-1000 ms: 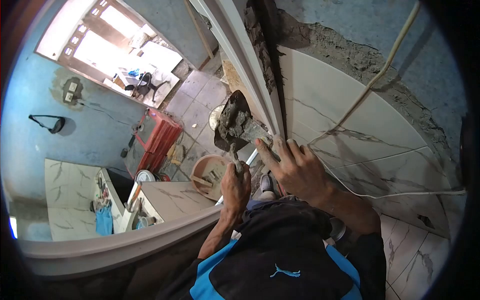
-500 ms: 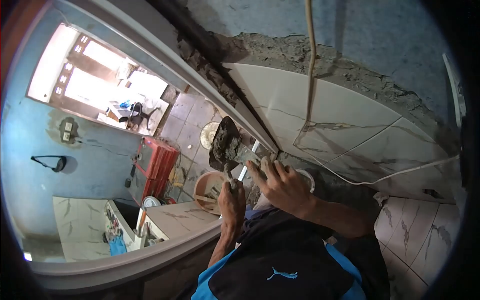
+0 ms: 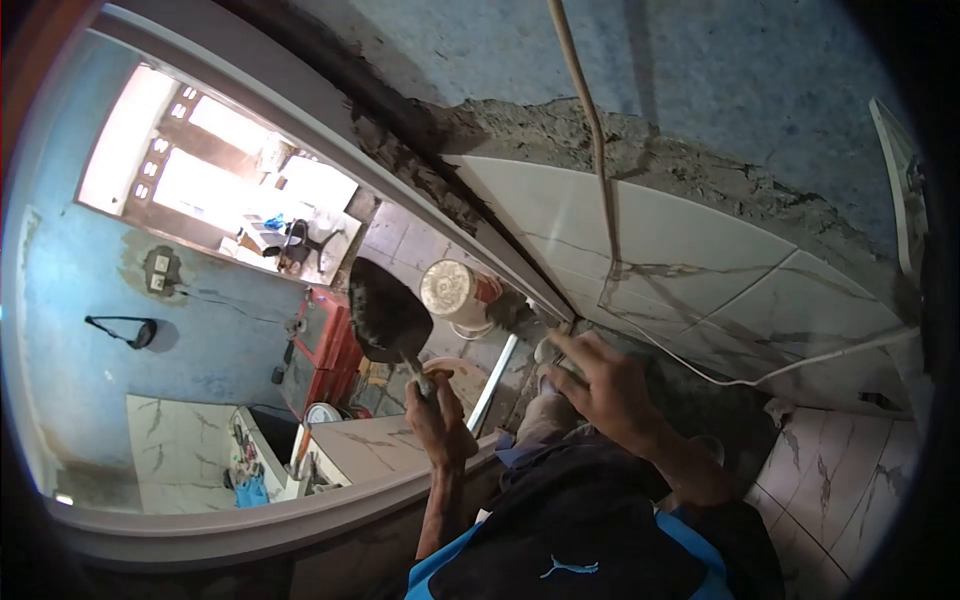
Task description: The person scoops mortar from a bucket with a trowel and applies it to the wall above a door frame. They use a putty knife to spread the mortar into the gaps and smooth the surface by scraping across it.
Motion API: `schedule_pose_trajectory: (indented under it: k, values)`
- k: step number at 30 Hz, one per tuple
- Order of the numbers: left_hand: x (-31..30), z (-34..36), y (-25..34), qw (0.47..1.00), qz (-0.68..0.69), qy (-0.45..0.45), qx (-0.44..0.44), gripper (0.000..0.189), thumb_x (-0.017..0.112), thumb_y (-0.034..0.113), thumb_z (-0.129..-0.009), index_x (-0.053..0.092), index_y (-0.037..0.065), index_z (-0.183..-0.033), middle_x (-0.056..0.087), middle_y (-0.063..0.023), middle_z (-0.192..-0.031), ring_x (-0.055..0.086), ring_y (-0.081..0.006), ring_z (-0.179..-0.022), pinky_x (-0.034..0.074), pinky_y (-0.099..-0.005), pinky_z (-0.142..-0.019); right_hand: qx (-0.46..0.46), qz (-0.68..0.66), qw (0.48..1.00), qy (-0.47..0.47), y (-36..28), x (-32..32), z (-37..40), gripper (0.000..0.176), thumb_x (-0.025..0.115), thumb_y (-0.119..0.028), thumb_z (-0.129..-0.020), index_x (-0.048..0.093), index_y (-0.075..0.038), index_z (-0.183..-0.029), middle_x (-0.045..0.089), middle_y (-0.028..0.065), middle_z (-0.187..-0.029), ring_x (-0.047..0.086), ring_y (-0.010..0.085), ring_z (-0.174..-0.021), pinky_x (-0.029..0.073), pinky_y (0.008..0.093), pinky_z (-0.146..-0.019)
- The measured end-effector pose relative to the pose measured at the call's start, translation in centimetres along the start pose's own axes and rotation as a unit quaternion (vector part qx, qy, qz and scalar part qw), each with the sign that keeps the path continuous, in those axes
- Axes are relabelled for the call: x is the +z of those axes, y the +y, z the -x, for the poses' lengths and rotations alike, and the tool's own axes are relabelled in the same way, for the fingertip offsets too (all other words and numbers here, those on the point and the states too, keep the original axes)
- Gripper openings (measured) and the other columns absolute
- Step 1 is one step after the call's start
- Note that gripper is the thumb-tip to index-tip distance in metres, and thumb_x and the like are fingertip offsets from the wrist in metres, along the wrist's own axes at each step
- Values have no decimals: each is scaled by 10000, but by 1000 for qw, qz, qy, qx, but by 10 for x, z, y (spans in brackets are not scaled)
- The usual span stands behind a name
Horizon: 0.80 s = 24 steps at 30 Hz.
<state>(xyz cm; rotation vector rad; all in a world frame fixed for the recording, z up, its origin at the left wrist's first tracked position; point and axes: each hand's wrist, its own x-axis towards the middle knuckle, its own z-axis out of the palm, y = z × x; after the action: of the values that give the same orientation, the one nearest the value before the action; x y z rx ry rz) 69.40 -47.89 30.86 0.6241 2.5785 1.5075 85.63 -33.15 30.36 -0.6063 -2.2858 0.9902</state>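
My left hand (image 3: 440, 415) is closed around the handle of a dark scoop-like pan (image 3: 390, 310) with grey residue on it. The pan is raised over the floor beyond the door frame. On the other side, my right hand (image 3: 615, 395) grips a trowel (image 3: 533, 328), and dark wet mortar (image 3: 512, 316) covers its blade. Fingers hide most of the trowel's handle. The blade is close to the foot of the door frame (image 3: 480, 232) and the marbled wall tiles (image 3: 690, 235).
A white bucket (image 3: 447, 287) stands on the tiled floor beyond the frame. Further left are a red box (image 3: 335, 355) and a counter (image 3: 360, 445). A cable (image 3: 590, 110) hangs down the tiled wall. Part of a pinkish basin (image 3: 455, 366) shows behind my left hand.
The pan has swung left, away from the trowel, and tilted, so its mortar load no longer shows. My right hand has moved right and down with the trowel. The view has shifted slightly.
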Motion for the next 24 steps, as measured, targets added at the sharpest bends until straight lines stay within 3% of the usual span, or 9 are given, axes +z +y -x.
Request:
schedule_pose_trajectory:
  k: [3,5,6,11,14,16,18,22,24]
  values:
    - [0,-30,6,989,137,17,51,190,498,190,-948,580,19,-945,489,3,-603,477,-52,-529,338,-205,-458,57,-209,975,46,-9,3,-21,317,512,-205,-933,552,24,-1148,605,158,-964,610,323,-870,485,371,-754]
    - [2,-57,15,985,162,10,50,239,463,203,-967,566,-13,-975,585,-64,-731,505,-75,-536,393,-208,-470,173,-516,837,57,-21,15,-40,302,478,-200,-941,541,10,-1148,607,121,-928,618,232,-812,486,349,-710]
    - [5,-74,15,975,206,13,84,285,455,228,-971,533,-37,-1043,600,-121,-864,557,-114,-589,449,-234,-504,214,-549,808,21,-34,8,-51,265,457,-238,-943,561,-4,-1010,595,64,-834,550,122,-664,452,269,-649]
    - [26,-145,24,929,321,-24,184,459,420,276,-984,357,-85,-1261,501,-242,-1250,643,-281,-919,553,-366,-752,121,-583,802,35,-92,-1,-109,304,488,-270,-948,496,-7,-1100,603,72,-869,595,128,-753,471,247,-726]
    - [43,-170,26,877,435,-55,197,513,388,237,-996,211,-86,-1352,448,-240,-1314,503,-374,-1179,430,-462,-975,36,-612,782,108,-114,11,-140,421,553,-231,-938,409,2,-1257,594,92,-947,601,122,-895,501,258,-752]
    - [55,-195,3,887,434,-97,121,495,416,198,-988,237,-82,-1355,481,-218,-1264,562,-278,-1077,453,-387,-915,15,-593,796,119,-124,23,-158,395,545,-212,-943,409,9,-1241,580,93,-1007,603,137,-936,501,268,-784]
    - [51,-179,54,856,504,-108,33,429,476,164,-963,377,-77,-1304,526,-172,-1121,548,-195,-929,442,-340,-846,17,-577,806,128,-137,32,-172,465,552,-204,-941,352,17,-1298,560,112,-1085,607,175,-997,502,288,-852]
    - [54,-181,48,868,481,-104,66,421,483,168,-959,392,-81,-1286,527,-169,-1105,542,-201,-929,439,-338,-844,-52,-458,853,244,-142,69,-204,673,611,-307,-901,305,106,-1335,592,181,-1026,626,166,-850,517,274,-678]
    - [56,-181,41,879,460,-96,86,415,488,171,-957,402,-83,-1275,527,-167,-1095,539,-204,-930,438,-337,-843,-38,-433,869,236,-146,66,-210,637,586,-262,-917,277,83,-1354,576,177,-1044,618,185,-916,521,287,-751]
